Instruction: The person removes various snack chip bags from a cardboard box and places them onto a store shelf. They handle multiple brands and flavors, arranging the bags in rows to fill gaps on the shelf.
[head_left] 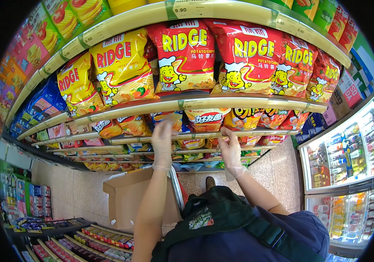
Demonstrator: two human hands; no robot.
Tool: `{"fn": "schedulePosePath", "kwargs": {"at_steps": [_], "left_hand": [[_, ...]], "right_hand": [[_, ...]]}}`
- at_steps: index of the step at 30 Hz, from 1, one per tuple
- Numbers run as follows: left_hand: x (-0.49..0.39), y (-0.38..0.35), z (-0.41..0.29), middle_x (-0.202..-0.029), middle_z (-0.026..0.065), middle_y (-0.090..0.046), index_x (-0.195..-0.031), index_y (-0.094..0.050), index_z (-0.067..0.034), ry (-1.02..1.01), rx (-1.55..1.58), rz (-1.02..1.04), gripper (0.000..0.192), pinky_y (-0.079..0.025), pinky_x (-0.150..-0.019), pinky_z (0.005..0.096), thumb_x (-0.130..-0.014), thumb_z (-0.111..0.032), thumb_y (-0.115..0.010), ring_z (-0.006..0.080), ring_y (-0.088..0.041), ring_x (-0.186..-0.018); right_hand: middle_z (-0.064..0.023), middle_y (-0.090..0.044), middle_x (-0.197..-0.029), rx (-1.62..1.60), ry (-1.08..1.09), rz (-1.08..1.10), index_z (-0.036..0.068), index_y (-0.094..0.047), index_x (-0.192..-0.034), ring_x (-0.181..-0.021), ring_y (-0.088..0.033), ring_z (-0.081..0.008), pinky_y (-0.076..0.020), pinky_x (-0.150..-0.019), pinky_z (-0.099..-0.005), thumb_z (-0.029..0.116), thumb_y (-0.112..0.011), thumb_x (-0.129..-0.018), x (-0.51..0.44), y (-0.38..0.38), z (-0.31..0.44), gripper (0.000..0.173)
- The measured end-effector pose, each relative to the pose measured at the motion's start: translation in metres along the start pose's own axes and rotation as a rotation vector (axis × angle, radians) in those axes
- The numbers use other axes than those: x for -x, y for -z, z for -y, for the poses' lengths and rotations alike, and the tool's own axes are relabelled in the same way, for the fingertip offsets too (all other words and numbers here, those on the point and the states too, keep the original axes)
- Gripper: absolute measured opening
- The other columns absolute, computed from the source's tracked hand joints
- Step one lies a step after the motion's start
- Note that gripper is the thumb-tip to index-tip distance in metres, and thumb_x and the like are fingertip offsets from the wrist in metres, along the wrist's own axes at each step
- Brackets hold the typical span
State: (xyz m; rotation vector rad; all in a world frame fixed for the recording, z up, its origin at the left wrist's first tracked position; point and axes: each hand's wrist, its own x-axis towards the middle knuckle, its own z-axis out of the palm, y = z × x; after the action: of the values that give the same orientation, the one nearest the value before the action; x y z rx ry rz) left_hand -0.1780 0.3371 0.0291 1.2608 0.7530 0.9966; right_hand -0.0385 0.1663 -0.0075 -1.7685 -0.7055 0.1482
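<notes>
My left hand [162, 144], in a thin see-through glove and blurred, is raised before the second shelf. Its fingertips overlap a blue chip bag [187, 123] in the picture; whether they touch it cannot be told. My right hand [231, 151], gloved likewise, has its thumb and bent forefinger apart at the cream price rail [255, 133], below an orange and white chip bag [206, 119]. Neither hand shows anything held. Above them, red Ridge potato chip bags [187, 59] and yellow Ridge bags [124, 68] stand upright along the upper shelf.
An open cardboard box [124, 203] is below my left forearm, partly hidden by it. Lit drink coolers [344, 150] stand at the right. Behind me at lower left is a low rack [92, 242] of packaged goods. My shoe [210, 182] rests on the tiled floor [282, 177].
</notes>
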Motion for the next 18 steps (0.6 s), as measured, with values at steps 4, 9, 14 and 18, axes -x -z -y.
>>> {"fn": "schedulePosePath", "kwargs": {"at_steps": [4,9,14,18], "left_hand": [[-0.018,0.02,0.014,-0.115,0.0095,-0.061,-0.117,-0.057,0.0,-0.095,0.074,-0.224,0.029,-0.049,-0.076,0.0278,-0.093,-0.016,-0.06,0.0119,-0.058,-0.085],[-0.025,0.01,0.0,-0.123,0.0132,-0.054,-0.134,-0.045,0.004,-0.118,-0.205,-0.208,0.05,-0.041,-0.095,0.0316,-0.091,-0.013,-0.063,0.0203,-0.052,-0.107],[-0.041,0.019,0.006,-0.118,0.0169,-0.061,-0.131,-0.049,0.003,-0.157,-0.371,-0.199,0.055,-0.044,-0.09,0.0354,-0.086,-0.023,-0.068,0.0287,-0.058,-0.104],[-0.054,0.024,0.011,-0.1,0.0188,-0.067,-0.113,-0.063,0.002,-0.01,-0.606,-0.204,0.043,-0.046,-0.082,0.0364,-0.085,-0.03,-0.068,0.0332,-0.063,-0.092]], "right_hand": [[-0.0112,-0.064,-0.109,-0.097,0.154,0.185,0.0,-0.054,-0.127,-0.089,-0.061,-0.0163,-0.0497,-0.081,-0.0295,0.005,-0.057,-0.089,0.002,-0.008,0.011,0.038],[-0.008,-0.063,-0.112,-0.197,0.019,0.288,0.003,-0.053,-0.13,-0.083,-0.059,-0.0092,-0.0492,-0.075,-0.0228,0.004,-0.055,-0.091,-0.009,-0.021,0.024,0.039],[-0.0071,-0.065,-0.102,-0.231,-0.027,0.47,0.008,-0.05,-0.135,-0.086,-0.061,-0.0126,-0.0502,-0.078,-0.0274,0.01,-0.054,-0.093,-0.006,-0.027,0.035,0.042],[-0.0063,-0.063,-0.103,-0.157,-0.075,0.539,0.006,-0.041,-0.143,-0.082,-0.058,-0.0091,-0.0489,-0.074,-0.0239,0.009,-0.052,-0.094,-0.009,-0.035,0.033,0.05]]}}
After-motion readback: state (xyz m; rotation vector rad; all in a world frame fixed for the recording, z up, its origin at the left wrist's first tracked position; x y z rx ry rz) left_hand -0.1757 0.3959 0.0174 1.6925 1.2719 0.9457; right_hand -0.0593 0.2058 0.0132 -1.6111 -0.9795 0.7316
